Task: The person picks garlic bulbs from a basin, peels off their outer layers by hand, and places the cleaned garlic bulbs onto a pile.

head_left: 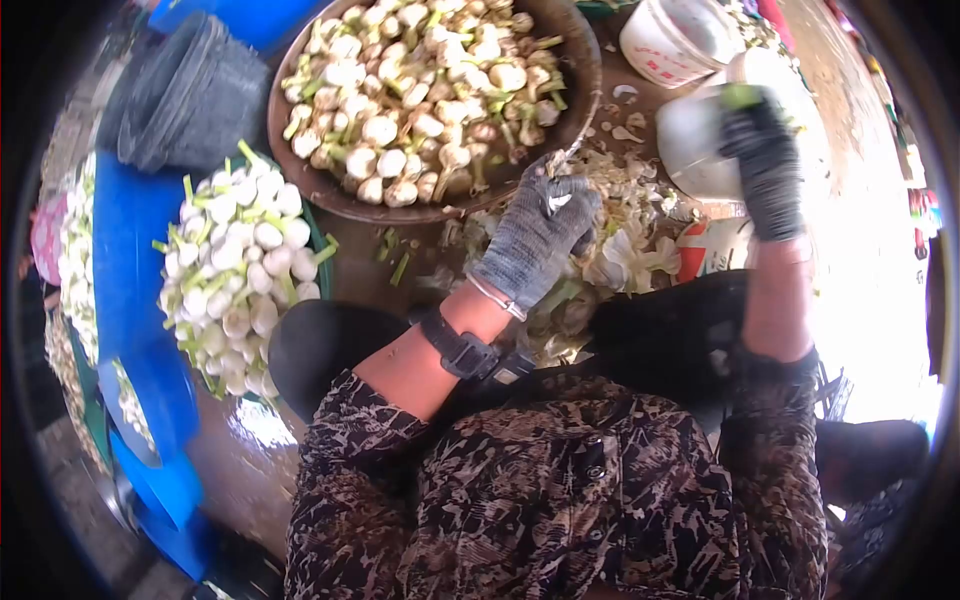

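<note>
Nearest, my lap in a patterned smock. My left hand [540, 235], gloved in grey, is curled shut among the peelings [625, 215], pinching a scrap I cannot identify. My right hand [765, 160], in a dark glove, closes round a green-tipped piece beside the metal bowl [690, 140]. To the left, the heap of peeled white bulbs [240, 270] stands high. Farthest, the brown basin [300, 165] holds many untrimmed bulbs [425, 90]: perhaps half remains.

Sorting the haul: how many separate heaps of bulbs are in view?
3, perhaps more. One fills the brown basin up top, peeled white bulbs heap at left, and another batch shows at the far left edge, partly hidden.
</note>
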`<state>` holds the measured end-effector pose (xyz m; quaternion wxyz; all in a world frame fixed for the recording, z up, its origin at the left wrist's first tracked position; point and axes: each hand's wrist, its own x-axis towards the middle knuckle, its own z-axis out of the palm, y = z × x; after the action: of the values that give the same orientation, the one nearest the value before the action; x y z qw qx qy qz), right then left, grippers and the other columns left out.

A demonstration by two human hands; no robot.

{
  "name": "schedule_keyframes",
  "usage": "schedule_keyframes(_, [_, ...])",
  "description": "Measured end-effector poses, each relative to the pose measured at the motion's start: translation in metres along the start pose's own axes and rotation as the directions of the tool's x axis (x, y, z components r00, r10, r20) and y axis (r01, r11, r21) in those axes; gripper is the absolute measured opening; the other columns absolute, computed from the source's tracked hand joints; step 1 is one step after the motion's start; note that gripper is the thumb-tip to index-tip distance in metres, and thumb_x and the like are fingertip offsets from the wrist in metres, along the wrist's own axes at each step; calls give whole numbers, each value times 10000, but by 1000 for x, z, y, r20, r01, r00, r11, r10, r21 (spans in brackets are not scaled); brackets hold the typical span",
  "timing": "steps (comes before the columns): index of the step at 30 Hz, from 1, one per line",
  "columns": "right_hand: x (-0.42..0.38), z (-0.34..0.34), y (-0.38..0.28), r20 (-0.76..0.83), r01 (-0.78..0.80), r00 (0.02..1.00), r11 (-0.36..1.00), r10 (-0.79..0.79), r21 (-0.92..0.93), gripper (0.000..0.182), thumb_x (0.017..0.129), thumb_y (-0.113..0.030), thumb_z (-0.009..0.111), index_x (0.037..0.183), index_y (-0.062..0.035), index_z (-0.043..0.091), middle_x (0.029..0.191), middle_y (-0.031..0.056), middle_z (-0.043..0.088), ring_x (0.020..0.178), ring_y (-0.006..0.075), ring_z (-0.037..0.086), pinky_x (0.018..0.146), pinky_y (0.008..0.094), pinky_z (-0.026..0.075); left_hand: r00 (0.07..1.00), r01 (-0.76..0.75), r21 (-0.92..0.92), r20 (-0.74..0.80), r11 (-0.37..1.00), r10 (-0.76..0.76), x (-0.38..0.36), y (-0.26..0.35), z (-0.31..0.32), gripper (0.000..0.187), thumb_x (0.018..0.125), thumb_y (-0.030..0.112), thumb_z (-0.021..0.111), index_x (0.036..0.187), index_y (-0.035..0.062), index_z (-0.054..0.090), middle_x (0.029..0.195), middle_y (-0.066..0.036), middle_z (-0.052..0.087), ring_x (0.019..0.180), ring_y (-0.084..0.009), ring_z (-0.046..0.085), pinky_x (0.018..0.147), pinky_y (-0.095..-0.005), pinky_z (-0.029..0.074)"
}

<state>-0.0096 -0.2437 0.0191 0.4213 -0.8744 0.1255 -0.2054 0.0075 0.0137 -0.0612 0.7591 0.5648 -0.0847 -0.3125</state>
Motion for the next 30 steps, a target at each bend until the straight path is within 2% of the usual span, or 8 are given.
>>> schedule_keyframes(1, [35, -45, 41, -30, 347, 910, 800, -413, -490, 229, 920, -241, 631, 1044, -48, 639, 892, 62, 684, 757, 143, 605, 714, 285, 490, 996, 31, -93, -84, 995, -39, 4, 10, 1, 379, 943, 250, 611, 1228, 8, 548, 828, -29, 603, 669, -84, 577, 641, -236, 495])
schedule_keyframes(5, [108, -110, 88, -407, -352, 884, 900, 230, -258, 450, 861, -304, 689, 1243, -84, 596, 880, 52, 679, 659, 107, 572, 653, 261, 486, 974, -16, -249, -222, 968, -41, 15, 22, -33, 385, 945, 229, 594, 1248, 2, 522, 971, -79, 645, 717, -104, 604, 629, -249, 500])
schedule_keyframes(7, [124, -59, 88, -254, -182, 937, 955, 241, 234, 442, 839, -211, 685, 1250, -77, 590, 867, 44, 672, 698, 125, 591, 672, 246, 489, 962, -71, -252, -272, 965, -1, 14, 28, -44, 389, 963, 214, 563, 1277, -6, 494, 1066, -102, 641, 740, -120, 605, 641, -264, 501])
schedule_keyframes(12, [141, 222, 198, 528, 468, 844, 609, -94, -640, 362, 917, -87, 491, 1266, -9, 547, 1292, 90, 569, 1257, 219, 468, 973, 368, 455, 976, 54, -225, -193, 973, -99, 20, 27, -66, 349, 986, 176, 513, 1283, -4, 480, 1051, -90, 654, 752, -123, 599, 677, -268, 496])
schedule_keyframes(17, [98, 309, 71, 292, -176, 833, 727, 469, -664, 574, 902, -483, 543, 1290, -62, 501, 1161, 243, 627, 1083, 400, 599, 940, 443, 466, 970, 109, -205, -190, 973, -149, 25, 35, -78, 332, 982, 155, 525, 1277, 5, 489, 1074, -79, 656, 778, -103, 598, 706, -263, 504])
schedule_keyframes(23, [67, 288, 60, 359, -72, 904, 909, 234, -410, 336, 947, -329, 559, 1114, -37, 564, 1009, 211, 671, 942, 353, 646, 827, 425, 492, 954, 56, -247, -271, 967, -124, 37, 40, -95, 303, 998, 268, 504, 1163, 15, 533, 989, -114, 668, 646, -136, 615, 586, -270, 519])
schedule_keyframes(25, [41, 254, 34, 435, -221, 895, 947, 100, 235, 283, 954, -215, 588, 1147, -9, 566, 996, 163, 666, 903, 257, 636, 812, 368, 492, 937, 90, -364, -284, 927, -203, 44, 35, -102, 357, 999, 339, 469, 1203, 46, 462, 897, -116, 652, 530, -133, 583, 474, -242, 489])
schedule_keyframes(30, [-7, 184, -8, 412, 116, 886, 962, -212, 246, 325, 944, -152, 589, 1236, -11, 559, 1098, 138, 613, 1028, 218, 595, 908, 329, 468, 986, 142, -602, 16, 786, -166, 32, 36, -95, 342, 995, 307, 479, 1239, 69, 513, 1022, -134, 664, 766, -221, 657, 696, -371, 559])
